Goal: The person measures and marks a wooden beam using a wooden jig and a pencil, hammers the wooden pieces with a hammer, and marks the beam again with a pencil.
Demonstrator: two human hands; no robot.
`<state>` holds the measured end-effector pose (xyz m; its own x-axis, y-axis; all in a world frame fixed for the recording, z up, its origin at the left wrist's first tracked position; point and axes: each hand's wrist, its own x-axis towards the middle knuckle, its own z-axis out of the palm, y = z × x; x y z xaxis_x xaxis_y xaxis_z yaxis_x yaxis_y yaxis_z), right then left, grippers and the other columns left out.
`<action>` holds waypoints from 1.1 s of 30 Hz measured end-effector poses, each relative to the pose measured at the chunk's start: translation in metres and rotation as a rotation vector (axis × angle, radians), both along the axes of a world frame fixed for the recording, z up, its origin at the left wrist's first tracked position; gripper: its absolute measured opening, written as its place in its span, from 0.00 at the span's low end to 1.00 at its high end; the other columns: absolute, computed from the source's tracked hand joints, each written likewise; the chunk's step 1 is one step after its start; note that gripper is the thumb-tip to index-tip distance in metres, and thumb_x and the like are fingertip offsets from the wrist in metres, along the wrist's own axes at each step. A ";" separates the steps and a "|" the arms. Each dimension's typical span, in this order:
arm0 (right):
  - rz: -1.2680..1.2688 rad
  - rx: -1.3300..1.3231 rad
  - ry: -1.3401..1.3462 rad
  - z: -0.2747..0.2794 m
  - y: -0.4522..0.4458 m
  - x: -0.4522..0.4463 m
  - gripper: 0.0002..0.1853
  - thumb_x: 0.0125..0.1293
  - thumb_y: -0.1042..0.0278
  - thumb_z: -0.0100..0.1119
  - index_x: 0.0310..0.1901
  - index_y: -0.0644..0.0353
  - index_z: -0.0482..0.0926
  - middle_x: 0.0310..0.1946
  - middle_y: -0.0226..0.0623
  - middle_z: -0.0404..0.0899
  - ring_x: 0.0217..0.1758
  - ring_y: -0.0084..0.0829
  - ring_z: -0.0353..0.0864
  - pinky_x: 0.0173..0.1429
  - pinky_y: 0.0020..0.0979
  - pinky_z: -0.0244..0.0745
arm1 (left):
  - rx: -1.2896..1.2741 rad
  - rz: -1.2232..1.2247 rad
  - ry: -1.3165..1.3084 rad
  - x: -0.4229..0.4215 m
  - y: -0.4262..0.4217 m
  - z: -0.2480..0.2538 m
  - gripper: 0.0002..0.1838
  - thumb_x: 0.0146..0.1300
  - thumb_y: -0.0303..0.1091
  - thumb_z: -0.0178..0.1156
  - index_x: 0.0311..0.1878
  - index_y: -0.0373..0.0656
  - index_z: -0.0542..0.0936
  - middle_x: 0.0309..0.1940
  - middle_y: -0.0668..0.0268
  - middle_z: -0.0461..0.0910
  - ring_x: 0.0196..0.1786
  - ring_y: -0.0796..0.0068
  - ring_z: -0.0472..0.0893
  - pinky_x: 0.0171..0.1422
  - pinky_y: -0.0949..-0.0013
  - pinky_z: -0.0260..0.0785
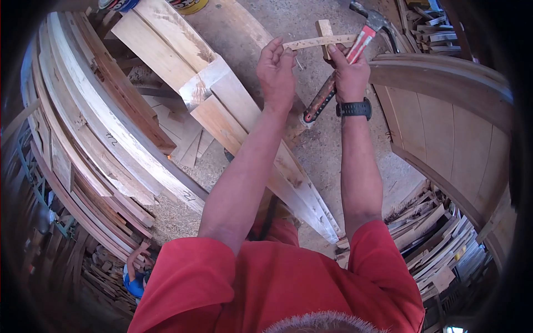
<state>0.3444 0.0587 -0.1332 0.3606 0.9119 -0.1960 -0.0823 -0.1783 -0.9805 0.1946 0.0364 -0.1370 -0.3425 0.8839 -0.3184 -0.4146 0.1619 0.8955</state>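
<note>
A thin wooden strip (305, 44) spans the space between my hands, near the top of the view. My left hand (276, 72) pinches its left end between thumb and fingers. In my right hand (352, 72), which has a dark watch at the wrist, are a hammer (362, 45) and a short wood block (324, 32) that crosses the strip. The hammer's metal head points up and right, and its dark handle end reaches down below the palm. Pale boards (239, 94) lie just left of and beneath my left forearm.
Long curved boards (105, 127) are stacked at the left. A large curved wooden panel (449, 122) stands at the right, with scrap wood (433, 238) below it. Two cans, one a blue can (119, 4), are at the top. Another person's arm (133, 261) shows at lower left.
</note>
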 end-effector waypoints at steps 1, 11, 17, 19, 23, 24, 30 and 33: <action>-0.016 0.008 0.006 0.007 -0.003 -0.001 0.16 0.68 0.72 0.79 0.49 0.66 0.81 0.43 0.38 0.88 0.42 0.26 0.89 0.51 0.31 0.87 | -0.031 -0.040 -0.059 -0.003 -0.002 0.003 0.21 0.79 0.28 0.60 0.72 0.32 0.75 0.52 0.61 0.86 0.52 0.74 0.87 0.53 0.72 0.81; -0.062 0.027 -0.005 0.014 -0.015 0.002 0.13 0.69 0.71 0.78 0.41 0.59 0.78 0.44 0.38 0.88 0.43 0.26 0.88 0.52 0.32 0.86 | -0.133 -0.148 -0.105 -0.014 -0.008 0.025 0.24 0.79 0.30 0.65 0.74 0.34 0.76 0.56 0.61 0.86 0.54 0.75 0.86 0.57 0.72 0.79; -0.060 0.016 -0.010 0.007 -0.014 0.002 0.13 0.69 0.71 0.78 0.42 0.60 0.78 0.44 0.38 0.88 0.44 0.26 0.89 0.53 0.32 0.86 | -0.180 -0.099 -0.085 -0.013 -0.009 0.020 0.24 0.76 0.30 0.68 0.71 0.34 0.79 0.56 0.63 0.87 0.52 0.79 0.85 0.56 0.74 0.78; -0.049 0.013 -0.014 0.003 -0.011 0.002 0.13 0.69 0.71 0.78 0.42 0.60 0.78 0.45 0.39 0.88 0.44 0.27 0.89 0.53 0.33 0.87 | -0.188 -0.066 -0.037 -0.010 -0.009 0.005 0.24 0.75 0.29 0.69 0.70 0.34 0.80 0.54 0.63 0.87 0.51 0.79 0.85 0.56 0.73 0.78; 0.031 -0.103 -0.033 -0.021 0.003 0.005 0.14 0.67 0.72 0.79 0.47 0.65 0.82 0.42 0.37 0.88 0.41 0.26 0.89 0.50 0.31 0.87 | -0.282 -0.010 0.253 -0.006 -0.009 -0.023 0.22 0.67 0.27 0.73 0.64 0.32 0.83 0.55 0.53 0.88 0.51 0.68 0.87 0.58 0.64 0.80; 0.041 -0.140 -0.021 -0.031 0.006 0.005 0.15 0.66 0.73 0.79 0.49 0.67 0.83 0.38 0.35 0.88 0.39 0.24 0.88 0.47 0.29 0.85 | -0.284 -0.009 0.253 -0.006 -0.008 -0.025 0.22 0.67 0.27 0.73 0.64 0.32 0.83 0.55 0.53 0.88 0.51 0.68 0.87 0.58 0.64 0.80; 0.121 -0.149 -0.018 -0.068 0.018 -0.008 0.13 0.64 0.72 0.80 0.44 0.66 0.84 0.35 0.33 0.88 0.35 0.23 0.86 0.43 0.28 0.83 | -0.479 -0.003 0.728 0.001 -0.002 -0.035 0.21 0.64 0.28 0.74 0.60 0.44 0.86 0.55 0.55 0.83 0.55 0.55 0.86 0.62 0.56 0.80; 0.122 -0.181 -0.001 -0.077 0.022 -0.014 0.11 0.65 0.74 0.78 0.44 0.65 0.84 0.35 0.34 0.88 0.35 0.24 0.86 0.41 0.30 0.84 | -0.531 0.017 0.852 0.004 -0.002 -0.030 0.20 0.64 0.31 0.76 0.59 0.47 0.88 0.51 0.57 0.87 0.54 0.55 0.87 0.61 0.53 0.80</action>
